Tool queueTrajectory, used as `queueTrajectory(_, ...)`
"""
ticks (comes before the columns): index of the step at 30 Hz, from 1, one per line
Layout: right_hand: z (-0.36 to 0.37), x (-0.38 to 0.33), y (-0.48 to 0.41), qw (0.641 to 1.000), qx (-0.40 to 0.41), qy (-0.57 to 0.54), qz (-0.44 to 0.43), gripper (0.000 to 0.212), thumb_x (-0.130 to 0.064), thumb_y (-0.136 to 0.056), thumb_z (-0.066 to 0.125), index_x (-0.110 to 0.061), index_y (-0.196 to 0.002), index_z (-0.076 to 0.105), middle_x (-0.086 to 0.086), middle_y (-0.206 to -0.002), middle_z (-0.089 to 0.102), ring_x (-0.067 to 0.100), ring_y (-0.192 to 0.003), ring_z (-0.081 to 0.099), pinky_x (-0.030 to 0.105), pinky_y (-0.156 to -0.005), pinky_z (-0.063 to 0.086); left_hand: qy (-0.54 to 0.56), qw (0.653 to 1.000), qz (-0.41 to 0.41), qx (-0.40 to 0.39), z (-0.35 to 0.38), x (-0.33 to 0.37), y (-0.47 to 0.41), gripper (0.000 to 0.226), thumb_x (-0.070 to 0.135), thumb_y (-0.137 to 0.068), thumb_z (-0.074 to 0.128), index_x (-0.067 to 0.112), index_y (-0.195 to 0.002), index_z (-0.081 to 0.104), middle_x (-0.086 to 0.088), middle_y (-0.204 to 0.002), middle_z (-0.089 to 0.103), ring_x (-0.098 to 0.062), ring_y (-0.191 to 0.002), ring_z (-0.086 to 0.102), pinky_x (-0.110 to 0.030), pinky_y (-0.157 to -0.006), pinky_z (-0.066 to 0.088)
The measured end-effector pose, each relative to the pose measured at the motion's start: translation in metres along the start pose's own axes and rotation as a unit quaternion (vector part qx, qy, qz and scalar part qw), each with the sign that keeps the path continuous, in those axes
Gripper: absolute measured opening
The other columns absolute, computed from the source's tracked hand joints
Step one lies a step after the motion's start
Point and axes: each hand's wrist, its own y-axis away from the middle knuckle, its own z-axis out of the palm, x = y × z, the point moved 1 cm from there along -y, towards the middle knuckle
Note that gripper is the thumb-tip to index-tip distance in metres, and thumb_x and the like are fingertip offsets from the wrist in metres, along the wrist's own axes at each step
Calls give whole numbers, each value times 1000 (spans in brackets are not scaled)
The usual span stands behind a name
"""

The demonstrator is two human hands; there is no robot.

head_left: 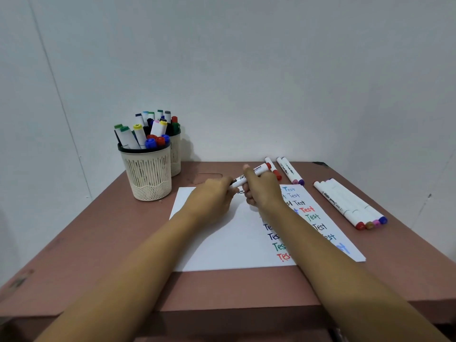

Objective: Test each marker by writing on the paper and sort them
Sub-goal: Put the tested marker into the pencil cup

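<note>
Markers not yet tested are filling two mesh cups at the bench's left. Over the paper, the left hand is pinching the dark end of a red-ended marker, while the right hand is wrapping its fingers round the barrel. Coloured "Test" words are covering the sheet's right side, and seven sorted markers are lying in groups at right. Most of the work appears to be remaining.

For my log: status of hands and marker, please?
Left hand, right hand: both hold white marker. Marker above paper, tip not visible. Nothing in way.
</note>
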Motion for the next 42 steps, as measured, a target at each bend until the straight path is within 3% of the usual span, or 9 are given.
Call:
queueTrajectory(4, -1, -4, -2, 1000, -20, -22, -7, 32, -17, -98, 44, -12, -65, 42, -1, -53, 35, 6, -35, 27, 19, -35, 21, 31, 999, 13, -5, 1, 5, 2, 21, 27, -99, 43, 8, -104, 52, -9, -80, 62, -32, -74, 53, -34, -56, 28)
queueTrajectory(8, -6, -6, -2, 996, -64, -25, -50, 38, -18, -100, 43, -14, -63, 39, -12, -38, 33, 4, -34, 29, 17, -37, 24, 151, 988, 6, 6, -3, 6, 1, 13, 26, -96, 51, 16, -92, 59, 9, -56, 46, -8, -54, 42, -26, -53, 26)
queueTrajectory(13, -8, -10, 2, 988, -101, -33, -114, 38, -21, -102, 44, -13, -65, 41, -15, -40, 43, 0, -39, 43, 12, -40, 30, 301, 954, -8, 9, -8, 5, 3, 13, 23, -92, 59, 16, -94, 70, 19, -53, 51, 2, -51, 41, -14, -53, 29)
queueTrajectory(18, -18, -11, -12, 989, 47, -124, -70, 30, -30, -99, 47, -17, -72, 43, -4, -53, 38, 8, -42, 33, 18, -37, 27, 215, 969, -108, 48, -12, -11, -3, 43, 34, -85, 67, 29, -125, 54, 6, -79, 55, -8, -78, 54, -22, -68, 39)
queueTrajectory(23, -28, -6, -25, 961, 55, -269, -12, 24, -35, -103, 36, -11, -105, 41, 11, -74, 60, 25, -56, 68, 35, -61, 59, 31, 993, -100, 47, -9, -37, -3, 33, 10, -95, 41, 10, -124, 57, -11, -107, 65, -29, -105, 58, -30, -79, 40)
queueTrajectory(25, -24, -3, -23, 968, 36, -250, 9, 25, -32, -103, 38, -9, -109, 43, 15, -80, 60, 29, -64, 69, 38, -65, 60, -23, 996, -90, 0, -5, -43, -3, 31, 8, -94, 38, 6, -115, 61, -13, -113, 60, -30, -106, 55, -32, -81, 42)
queueTrajectory(30, -16, 4, -16, 991, 1, -132, -8, 21, -1, -92, 51, -16, -80, 44, 9, -71, 59, 26, -68, 61, 36, -73, 54, -67, 991, -94, -64, 1, -52, -2, 33, 16, -93, 39, 15, -117, 62, -8, -125, 58, -29, -113, 53, -39, -97, 41)
queueTrajectory(37, -7, 19, -23, 997, 23, 55, -56, 6, -3, -83, 55, -6, -84, 50, 13, -72, 54, 11, -46, 50, 19, -42, 39, -81, 988, -108, -72, 3, -50, -3, 35, 18, -93, 38, 18, -121, 59, -7, -129, 57, -30, -116, 52, -40, -99, 40)
queueTrajectory(42, -7, 21, -21, 994, 36, 78, -70, 9, -5, -79, 58, -7, -82, 49, 17, -72, 53, 17, -49, 53, 19, -41, 39, -83, 988, -109, -70, 3, -50, -3, 35, 18, -94, 38, 18, -121, 59, -7, -129, 56, -30, -117, 51, -40, -99, 40)
